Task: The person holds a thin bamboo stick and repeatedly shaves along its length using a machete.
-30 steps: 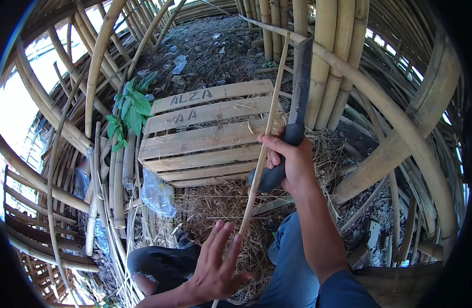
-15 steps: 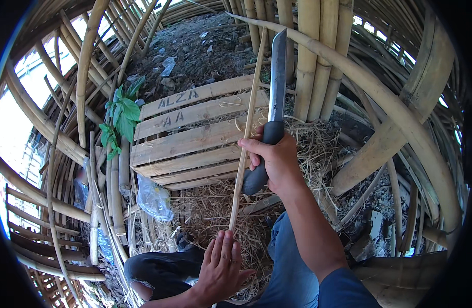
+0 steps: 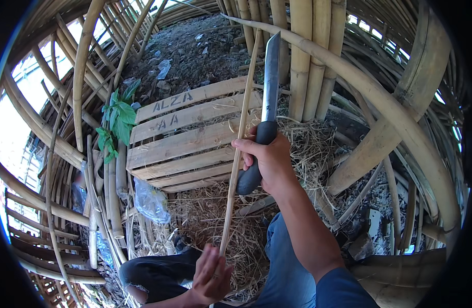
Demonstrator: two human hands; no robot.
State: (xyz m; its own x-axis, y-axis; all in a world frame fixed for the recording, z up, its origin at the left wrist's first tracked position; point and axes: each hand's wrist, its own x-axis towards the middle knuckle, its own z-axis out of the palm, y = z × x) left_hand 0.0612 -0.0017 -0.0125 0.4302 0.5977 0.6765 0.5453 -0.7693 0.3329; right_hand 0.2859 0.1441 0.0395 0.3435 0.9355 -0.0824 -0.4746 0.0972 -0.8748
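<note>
Newly curled, the left hand (image 3: 212, 277) — grip too blurred to tell — meets the long tan bamboo strip (image 3: 229, 205) before the slatted pale-wood crate (image 3: 179, 143), while the right hand (image 3: 273, 160), clenching the black-handled steel knife (image 3: 271, 92), thumbs the strip, likely for steadiness.

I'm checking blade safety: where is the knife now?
In the head view, the dark-handled knife is just right of centre, gripped in the right hand, right of the thin bamboo strip.

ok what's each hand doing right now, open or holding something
Left hand: fingers curled at the bamboo strip; whether gripping cannot be told.
Right hand: closed on the knife, thumb against the strip.
</note>
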